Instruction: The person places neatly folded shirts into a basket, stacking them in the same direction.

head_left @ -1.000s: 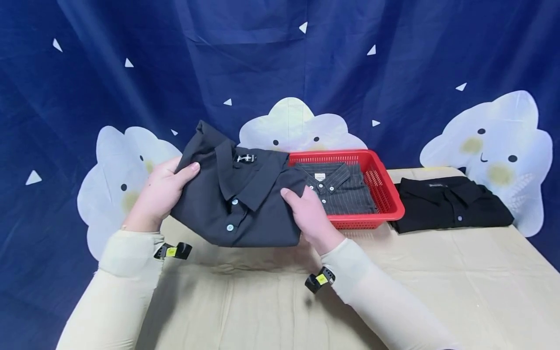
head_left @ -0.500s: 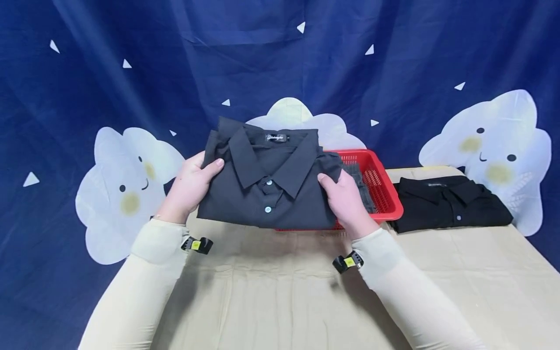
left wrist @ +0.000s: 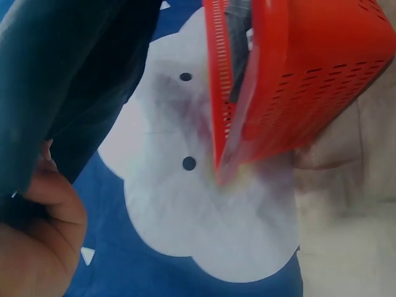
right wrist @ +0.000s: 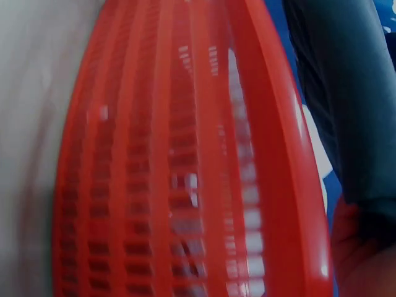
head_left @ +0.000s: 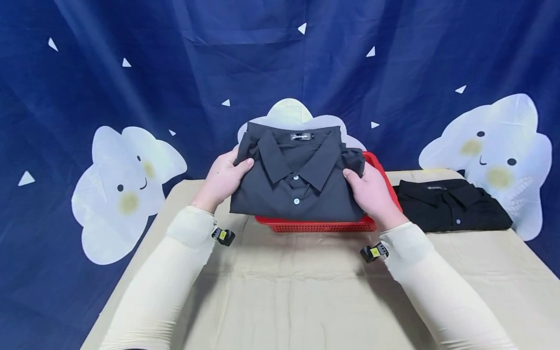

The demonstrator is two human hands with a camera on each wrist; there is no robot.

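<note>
A folded dark button-up shirt with a collar and neck label is held up by both hands in the head view. My left hand grips its left side, thumb on the front. The right hand grips the opposite side the same way. Behind and below the shirt is a red plastic basket, mostly covered by it in this view. Both wrist views show the shirt raised above the basket rim. Part of a grey garment shows inside the basket in the left wrist view.
Another folded black shirt lies on the table right of the basket. The table has a beige cover. Behind it hangs a blue curtain with white cloud shapes.
Both hands have carried the dark shirt to the right, from left of the basket to over it. The shirt has become more level, and it now covers the striped shirt in the basket.
</note>
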